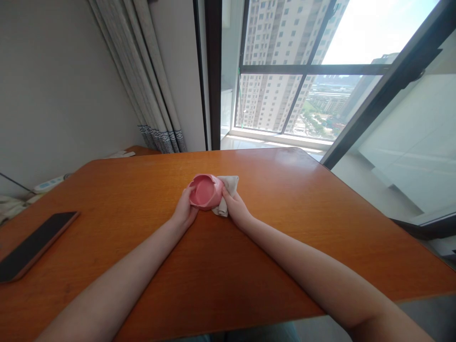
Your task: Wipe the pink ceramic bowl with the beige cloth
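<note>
A pink bowl (204, 191) with a wavy, petal-like rim is tilted so that its inside faces me. My left hand (184, 209) grips the bowl by its left side, the fingers partly hidden beneath it. On the other side, my right hand (235, 207) is closed on a pale grey cloth (230, 184) and presses it to the bowl's right outer wall. Part of the cloth hangs below the bowl. Both hands are over the middle of the wooden table (270, 190).
A dark-screened phone (37, 244) with a pinkish edge lies on the table at the left. Past the far left edge is a white power strip (50, 184). Behind the table are a grey curtain (142, 71) and a dark-framed window (306, 70).
</note>
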Motion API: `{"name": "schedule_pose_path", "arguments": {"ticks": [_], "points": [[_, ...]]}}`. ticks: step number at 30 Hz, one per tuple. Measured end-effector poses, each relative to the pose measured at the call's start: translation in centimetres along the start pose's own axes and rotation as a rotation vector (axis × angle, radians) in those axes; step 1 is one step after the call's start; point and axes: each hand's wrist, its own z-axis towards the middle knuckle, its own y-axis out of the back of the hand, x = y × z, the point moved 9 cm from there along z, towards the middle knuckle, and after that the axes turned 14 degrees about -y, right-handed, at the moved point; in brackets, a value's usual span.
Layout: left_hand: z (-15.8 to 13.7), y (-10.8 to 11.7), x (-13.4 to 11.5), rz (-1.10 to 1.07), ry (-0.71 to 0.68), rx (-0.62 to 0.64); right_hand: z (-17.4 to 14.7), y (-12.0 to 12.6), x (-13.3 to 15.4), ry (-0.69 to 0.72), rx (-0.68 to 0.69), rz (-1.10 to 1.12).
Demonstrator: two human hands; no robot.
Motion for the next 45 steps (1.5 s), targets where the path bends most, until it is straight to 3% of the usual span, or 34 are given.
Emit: {"name": "schedule_pose_path", "arguments": {"ticks": [4, 9, 14, 20, 28, 34, 42, 45], "points": [[0.1, 0.5, 0.1, 0.011, -0.021, -0.034, 0.1, 0.0, 0.1, 0.004, -0.013, -0.046], [0.5, 1.0, -0.2, -0.093, -0.070, -0.082, -0.2, -1.4, -0.6, -0.026, 0.069, -0.120], [0.8, 1.5, 0.4, 0.038, -0.024, -0.053, -0.2, -0.9, -0.6, -0.023, 0.032, -0.082], [0.3, 0.8, 0.8, 0.036, 0.009, -0.007, 0.3, 0.5, -0.1, -0.015, -0.065, -0.050], [-0.3, -0.6, 0.8, -0.094, 0.097, 0.057, -0.6, -1.4, 0.1, 0.088, 0.001, -0.231], [-0.8, -1.1, 0.9, -0.011, 0.128, 0.087, -0.5, 0.8, 1.4, 0.135, -0.109, -0.186], [-0.8, -0.2, 0.7, -0.049, 0.116, -0.035, -0.6, -0.7, 1.2, 0.122, -0.005, -0.202], [-0.9, -0.8, 0.7, -0.045, 0.132, 0.029, -0.6, -0.8, 0.9, 0.119, -0.001, -0.166]]}}
